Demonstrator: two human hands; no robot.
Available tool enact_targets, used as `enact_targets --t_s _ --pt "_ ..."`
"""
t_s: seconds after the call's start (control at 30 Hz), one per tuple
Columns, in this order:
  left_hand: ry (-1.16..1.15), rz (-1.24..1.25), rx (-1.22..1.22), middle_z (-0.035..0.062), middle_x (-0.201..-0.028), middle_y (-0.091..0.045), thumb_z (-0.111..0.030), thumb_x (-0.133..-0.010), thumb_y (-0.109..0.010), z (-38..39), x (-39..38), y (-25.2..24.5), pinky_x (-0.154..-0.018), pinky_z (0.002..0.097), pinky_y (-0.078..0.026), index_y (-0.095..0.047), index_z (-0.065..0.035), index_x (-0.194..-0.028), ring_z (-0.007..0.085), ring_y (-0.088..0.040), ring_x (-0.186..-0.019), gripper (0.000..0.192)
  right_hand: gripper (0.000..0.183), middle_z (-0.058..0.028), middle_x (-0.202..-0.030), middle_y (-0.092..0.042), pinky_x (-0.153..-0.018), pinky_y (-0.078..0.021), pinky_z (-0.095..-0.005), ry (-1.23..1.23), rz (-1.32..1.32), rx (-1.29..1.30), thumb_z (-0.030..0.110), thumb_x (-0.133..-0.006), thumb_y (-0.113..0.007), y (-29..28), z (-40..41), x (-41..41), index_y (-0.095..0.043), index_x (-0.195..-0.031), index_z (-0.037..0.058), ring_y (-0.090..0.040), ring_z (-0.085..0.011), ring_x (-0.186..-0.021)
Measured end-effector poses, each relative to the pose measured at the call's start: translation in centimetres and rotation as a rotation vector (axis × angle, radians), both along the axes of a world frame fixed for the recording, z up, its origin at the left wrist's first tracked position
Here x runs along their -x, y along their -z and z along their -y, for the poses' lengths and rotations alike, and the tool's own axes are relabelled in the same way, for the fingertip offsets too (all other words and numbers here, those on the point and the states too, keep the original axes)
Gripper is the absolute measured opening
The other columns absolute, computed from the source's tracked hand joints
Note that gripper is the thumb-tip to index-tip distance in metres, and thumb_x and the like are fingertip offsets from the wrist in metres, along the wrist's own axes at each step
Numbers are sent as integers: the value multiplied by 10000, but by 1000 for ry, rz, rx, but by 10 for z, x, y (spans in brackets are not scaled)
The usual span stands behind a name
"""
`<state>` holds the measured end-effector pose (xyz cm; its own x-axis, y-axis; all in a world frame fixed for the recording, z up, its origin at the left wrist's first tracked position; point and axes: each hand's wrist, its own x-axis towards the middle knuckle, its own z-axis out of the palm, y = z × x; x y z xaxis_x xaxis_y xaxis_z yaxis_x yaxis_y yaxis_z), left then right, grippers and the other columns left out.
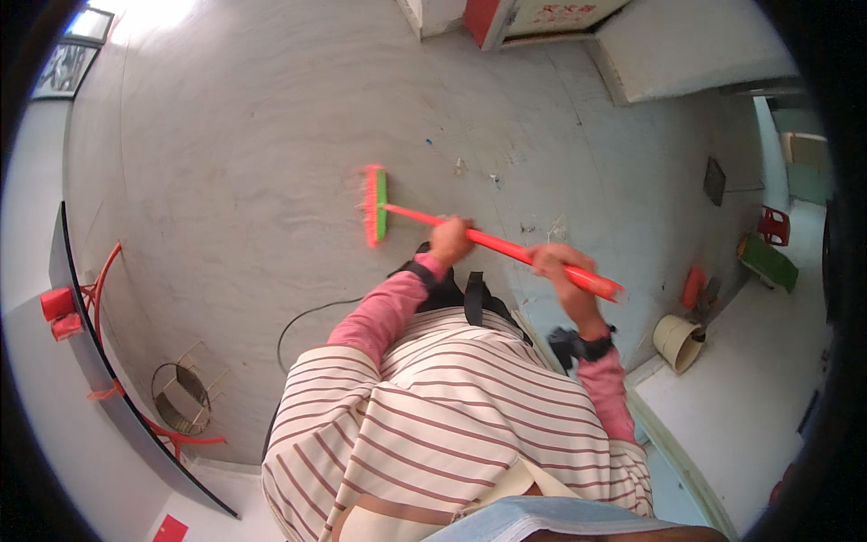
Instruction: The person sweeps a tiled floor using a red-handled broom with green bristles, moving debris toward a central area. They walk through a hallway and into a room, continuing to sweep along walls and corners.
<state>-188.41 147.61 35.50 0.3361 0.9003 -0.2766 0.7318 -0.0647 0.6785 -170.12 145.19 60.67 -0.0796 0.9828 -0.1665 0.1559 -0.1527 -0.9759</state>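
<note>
A broom's red handle [504, 245] runs at a slant across the front of my body. My left hand [452, 240] grips it partway down, and my right hand [565, 274] wraps around it near its upper end. At the far end, the broom head [381, 205] has a green back and pink-red bristles, slightly blurred, over the grey floor [271, 156]. Small scraps of pale litter [494, 180] lie on the floor beyond the handle. A blue scrap [428, 141] is a little farther off.
A dark-edged table [101, 352] with red legs stands at left, near a round basket-like frame [181, 400]. At right are a cream bucket [677, 342], a green object [767, 263] and a red stool [774, 225]. A black cable [298, 317] curves beside me. A red-sided cabinet [484, 24] stands ahead.
</note>
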Motion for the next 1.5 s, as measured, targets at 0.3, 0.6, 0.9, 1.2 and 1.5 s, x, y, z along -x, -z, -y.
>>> enact_targets --t_s 0.3,0.6,0.9,1.2,1.5 --pt "226 188 -96 108 -705 -640 -202 -700 -644 -79 -62 -83 -560 457 -500 -652 -120 -738 341 -643 -681 91 262 -97 -733 -619 -758 -517 -384 -73 16 -248 106 -909 -567 -78 -26 -48 -495 -672 19 -650 -305 -869" --pt "-76 -58 -203 122 -853 -608 -265 -772 -692 -184 30 13 -610 452 -519 -662 -103 -777 345 -635 -717 165 218 -63 -790 -608 -693 -437 -284 159 -107 -126 110 -940 -518 79 -114 42 -578 -767 -9 -541 -143 -737" --pt "417 60 -150 71 -747 -635 -315 -765 -646 -116 -142 -33 -583 430 -525 -648 -138 -784 299 -651 -713 178 219 -47 -789 -620 -617 -406 -230 435 228 -79 142 -926 -528 -14 -31 -55 -612 -813 -26 -480 -85 -648" --pt "645 408 -62 89 -728 -635 -205 -723 -651 -50 -234 -108 -575 461 -493 -635 -115 -753 344 -639 -691 97 246 -98 -746 -583 -692 -434 -298 649 269 -170 152 -935 -490 -89 54 -122 -540 -750 -3 -593 -204 -771" --pt "446 -198 -53 100 -716 -642 -316 -730 -675 -33 -153 -29 -569 432 -501 -666 -123 -735 324 -650 -685 193 134 -87 -794 -622 -705 -471 -298 301 -161 20 41 -856 -546 38 60 -155 -567 -727 10 -620 -205 -849"
